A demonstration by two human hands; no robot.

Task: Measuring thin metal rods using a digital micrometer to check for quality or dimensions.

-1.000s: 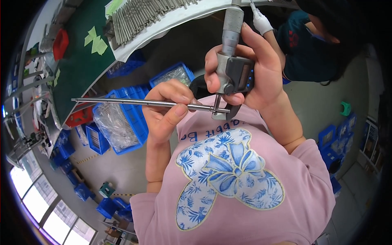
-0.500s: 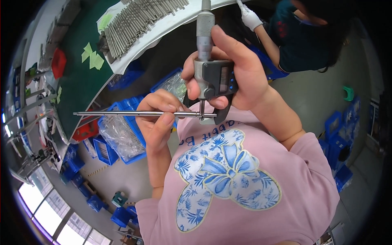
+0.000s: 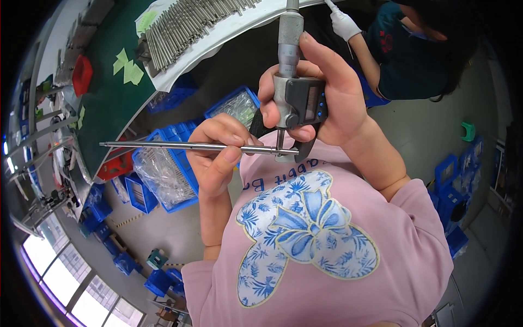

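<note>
My left hand (image 3: 220, 150) pinches a long thin metal rod (image 3: 163, 145) that lies level and points left. Its right end sits between the jaws of a grey digital micrometer (image 3: 297, 101). My right hand (image 3: 327, 92) grips that micrometer upright by its frame, thumb along the barrel. Both hands are held close in front of my pink shirt with a blue bow print (image 3: 305, 240).
A white tray (image 3: 218, 38) holding several metal rods rests on the green-topped bench (image 3: 109, 103) above. Blue bins (image 3: 169, 169) with clear bags stand on the floor below. Another person in a dark top with a white glove (image 3: 344, 24) works at upper right. More blue crates (image 3: 452, 180) sit right.
Both hands, with rod and micrometer, have shifted a little toward the upper part of the view; the grip on each is unchanged.
</note>
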